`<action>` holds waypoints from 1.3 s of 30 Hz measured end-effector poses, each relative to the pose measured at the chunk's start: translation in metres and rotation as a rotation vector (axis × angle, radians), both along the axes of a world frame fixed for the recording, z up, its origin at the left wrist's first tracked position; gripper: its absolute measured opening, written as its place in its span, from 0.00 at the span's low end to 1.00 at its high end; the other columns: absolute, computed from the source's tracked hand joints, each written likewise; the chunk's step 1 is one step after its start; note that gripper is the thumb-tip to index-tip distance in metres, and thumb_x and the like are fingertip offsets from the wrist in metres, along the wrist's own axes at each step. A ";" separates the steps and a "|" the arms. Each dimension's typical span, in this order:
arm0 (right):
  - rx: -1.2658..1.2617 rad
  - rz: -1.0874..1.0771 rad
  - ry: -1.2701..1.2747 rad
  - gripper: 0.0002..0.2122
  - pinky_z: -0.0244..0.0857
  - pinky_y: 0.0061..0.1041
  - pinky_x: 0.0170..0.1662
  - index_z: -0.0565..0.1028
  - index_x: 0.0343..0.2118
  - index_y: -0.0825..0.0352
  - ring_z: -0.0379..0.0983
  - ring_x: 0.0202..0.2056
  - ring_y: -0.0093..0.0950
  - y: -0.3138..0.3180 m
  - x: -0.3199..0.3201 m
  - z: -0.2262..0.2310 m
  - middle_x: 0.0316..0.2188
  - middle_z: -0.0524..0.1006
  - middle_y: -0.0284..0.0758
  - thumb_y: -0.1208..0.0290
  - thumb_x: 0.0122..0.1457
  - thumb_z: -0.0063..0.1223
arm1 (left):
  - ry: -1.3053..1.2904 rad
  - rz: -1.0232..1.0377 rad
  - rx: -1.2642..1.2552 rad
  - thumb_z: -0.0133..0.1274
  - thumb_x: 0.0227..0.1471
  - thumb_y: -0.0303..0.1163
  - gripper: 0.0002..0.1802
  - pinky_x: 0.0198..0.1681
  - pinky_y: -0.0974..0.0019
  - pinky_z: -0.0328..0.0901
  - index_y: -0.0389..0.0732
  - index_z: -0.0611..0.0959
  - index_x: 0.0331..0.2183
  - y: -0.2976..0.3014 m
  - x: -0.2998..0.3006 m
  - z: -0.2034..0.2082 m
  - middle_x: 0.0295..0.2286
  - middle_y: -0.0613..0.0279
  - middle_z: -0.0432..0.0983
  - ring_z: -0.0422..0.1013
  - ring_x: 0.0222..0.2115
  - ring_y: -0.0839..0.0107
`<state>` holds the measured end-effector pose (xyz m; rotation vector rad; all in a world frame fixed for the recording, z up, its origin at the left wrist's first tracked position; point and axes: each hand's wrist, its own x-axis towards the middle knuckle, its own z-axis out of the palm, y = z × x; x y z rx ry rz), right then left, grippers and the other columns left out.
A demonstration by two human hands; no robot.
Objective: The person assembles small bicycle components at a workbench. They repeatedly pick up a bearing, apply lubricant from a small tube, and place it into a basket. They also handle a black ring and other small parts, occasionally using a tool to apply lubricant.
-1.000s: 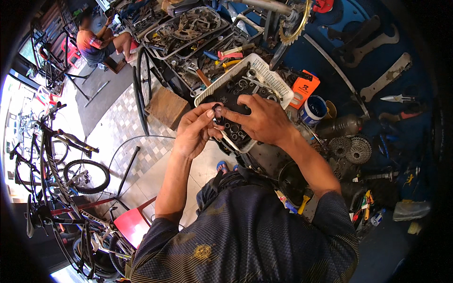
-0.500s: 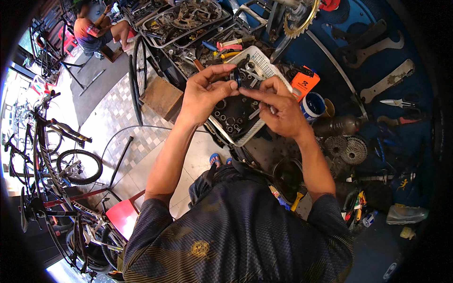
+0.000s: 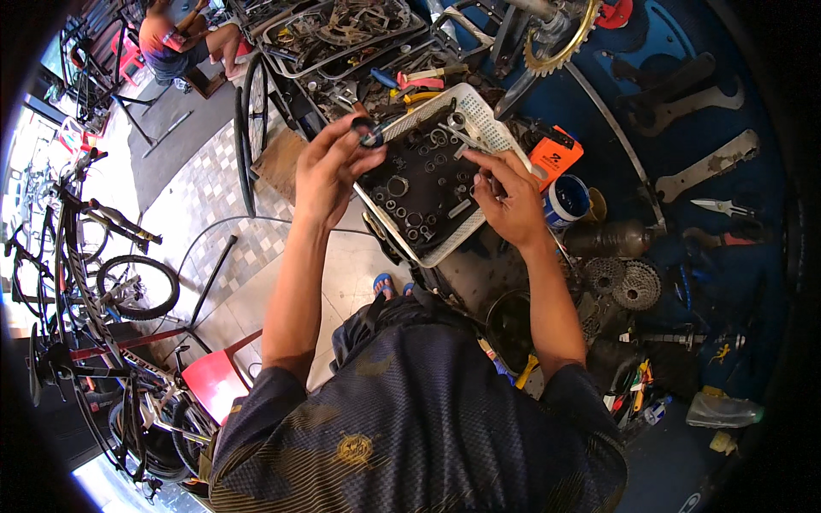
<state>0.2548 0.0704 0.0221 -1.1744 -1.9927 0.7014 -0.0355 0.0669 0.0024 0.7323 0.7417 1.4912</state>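
My left hand (image 3: 329, 169) is raised beside the upper left side of a white plastic basket (image 3: 496, 126). Its thumb and fingers grip a dark, round ring-shaped part (image 3: 366, 132), slightly blurred. Over the basket's right side hangs my right hand (image 3: 513, 198), its index finger stretched out and its thumb apart. That fingertip is close to a small silver piece (image 3: 462, 151); whether they touch I cannot tell. Loose metal rings and nuts (image 3: 414, 219) lie on the basket's dark bottom, along with a short silver tube (image 3: 460, 209).
An orange box (image 3: 556, 158) and a blue-and-white tub (image 3: 567, 201) stand right of the basket. Beyond it lie pliers with red grips (image 3: 421, 81) and a tray of metal parts (image 3: 342, 38). Sprocket cassettes (image 3: 636, 285) are at right, bicycles (image 3: 137, 295) at left. Another person (image 3: 184, 47) sits far left.
My left hand has moved left and nearer with the round part, away from my right hand. The right index finger has left the part. More of the basket's contents shows.
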 end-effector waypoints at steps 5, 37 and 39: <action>-0.037 -0.075 -0.056 0.19 0.68 0.25 0.31 0.78 0.55 0.61 0.72 0.27 0.24 0.012 0.014 -0.037 0.34 0.76 0.34 0.77 0.59 0.56 | -0.092 0.061 -0.119 0.51 0.64 0.30 0.25 0.45 0.61 0.76 0.31 0.71 0.60 -0.052 -0.021 -0.040 0.48 0.52 0.75 0.79 0.42 0.56; -0.409 -0.188 -0.668 0.10 0.73 0.42 0.44 0.84 0.34 0.66 0.81 0.39 0.43 0.051 -0.018 -0.095 0.34 0.84 0.43 0.64 0.54 0.65 | -0.176 -0.057 -0.132 0.53 0.62 0.32 0.29 0.42 0.59 0.78 0.28 0.70 0.60 -0.109 -0.002 -0.080 0.48 0.47 0.78 0.80 0.41 0.54; -0.403 -0.203 -0.637 0.10 0.73 0.42 0.43 0.84 0.34 0.66 0.81 0.39 0.42 0.051 -0.019 -0.088 0.34 0.84 0.42 0.64 0.54 0.65 | -0.193 -0.059 -0.136 0.53 0.62 0.32 0.28 0.42 0.59 0.78 0.28 0.70 0.60 -0.106 0.000 -0.081 0.48 0.47 0.78 0.80 0.41 0.54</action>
